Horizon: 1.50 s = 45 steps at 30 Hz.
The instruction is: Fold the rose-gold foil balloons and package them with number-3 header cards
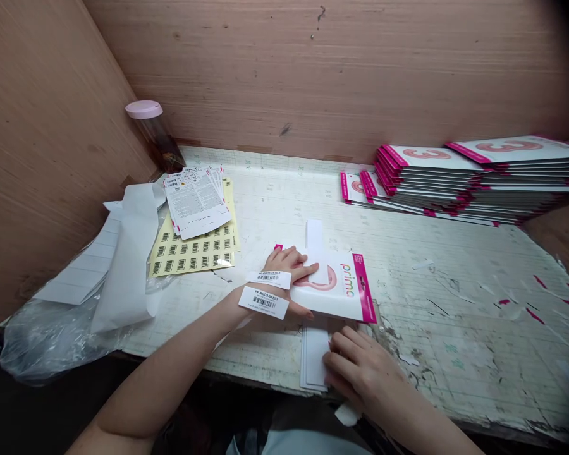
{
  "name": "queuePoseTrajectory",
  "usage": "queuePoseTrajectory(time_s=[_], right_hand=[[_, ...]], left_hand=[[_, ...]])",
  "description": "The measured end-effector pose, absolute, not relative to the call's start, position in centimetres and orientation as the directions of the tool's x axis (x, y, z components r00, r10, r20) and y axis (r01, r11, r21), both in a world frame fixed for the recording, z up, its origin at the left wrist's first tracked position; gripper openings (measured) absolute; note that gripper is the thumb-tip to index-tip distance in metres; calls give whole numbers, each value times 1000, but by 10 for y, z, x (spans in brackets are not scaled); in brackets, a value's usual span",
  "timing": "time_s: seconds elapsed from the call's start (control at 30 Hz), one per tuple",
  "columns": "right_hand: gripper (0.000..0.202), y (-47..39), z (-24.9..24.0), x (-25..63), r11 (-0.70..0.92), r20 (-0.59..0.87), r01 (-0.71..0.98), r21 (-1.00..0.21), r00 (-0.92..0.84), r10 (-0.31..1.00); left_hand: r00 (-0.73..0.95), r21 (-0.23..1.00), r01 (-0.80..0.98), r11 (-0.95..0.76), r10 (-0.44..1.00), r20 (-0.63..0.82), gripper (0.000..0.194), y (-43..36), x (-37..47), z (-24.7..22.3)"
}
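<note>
A white and magenta printed packet (329, 300) marked "prima" lies flat in the middle of the table. My left hand (289, 275) rests on it with spread fingers, one fingertip on a white paper strip (314, 237) that lies across the packet. Two white barcode labels (264, 302) cling to the back of this hand and wrist. Nearer the front edge is a small stack of white strips (313, 363), partly beneath the packet. My right hand (355, 363) has its fingers curled at the stack's right side; the fingertips are hidden, so what they pinch does not show.
Stacks of similar packets (436, 180) stand at the back right. On the left are barcode sticker sheets (194, 256), printed cards (196, 202), rolled white paper (128, 253) and a plastic bag (52, 341). A pink-lidded bottle (154, 133) leans in the corner. Scraps (535, 313) litter the right side.
</note>
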State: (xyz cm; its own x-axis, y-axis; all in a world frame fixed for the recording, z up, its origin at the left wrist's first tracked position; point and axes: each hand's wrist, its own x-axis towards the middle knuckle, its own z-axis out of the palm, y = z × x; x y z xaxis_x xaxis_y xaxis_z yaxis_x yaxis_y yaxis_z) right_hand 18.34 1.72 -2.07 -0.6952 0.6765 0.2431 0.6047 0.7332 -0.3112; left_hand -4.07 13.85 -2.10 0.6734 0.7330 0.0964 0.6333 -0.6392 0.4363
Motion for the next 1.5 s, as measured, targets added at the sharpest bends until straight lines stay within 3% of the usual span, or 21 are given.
queuePoseTrajectory(time_s=[0.4,0.5,0.63,0.83,1.03,1.13,1.37,1.5], right_hand=[[5,27,-13,174,841,243,540,3,-817,524],[24,31,-12,170,846,236,532,48,-829,507],[39,36,-8,167,846,166,533,34,-837,521],[22,40,-7,168,851,92,526,-15,-846,525],[4,40,2,165,792,-23,594,-141,-802,597],[27,36,8,164,750,-40,629,-205,-771,636],[45,25,14,178,743,123,649,-163,-734,668],[24,29,20,184,742,189,653,-153,-717,671]], left_hand=[[678,448,628,-636,730,86,108,137,-42,-20],[676,451,625,-637,731,95,107,137,-41,-19],[666,453,626,-635,737,114,106,137,-42,-23],[681,438,614,-657,721,127,108,141,-44,-33],[676,445,624,-642,729,104,103,141,-42,-28],[683,439,625,-646,724,95,103,142,-41,-26],[679,428,621,-657,723,124,104,141,-42,-29],[679,454,603,-656,720,139,108,140,-43,-30]])
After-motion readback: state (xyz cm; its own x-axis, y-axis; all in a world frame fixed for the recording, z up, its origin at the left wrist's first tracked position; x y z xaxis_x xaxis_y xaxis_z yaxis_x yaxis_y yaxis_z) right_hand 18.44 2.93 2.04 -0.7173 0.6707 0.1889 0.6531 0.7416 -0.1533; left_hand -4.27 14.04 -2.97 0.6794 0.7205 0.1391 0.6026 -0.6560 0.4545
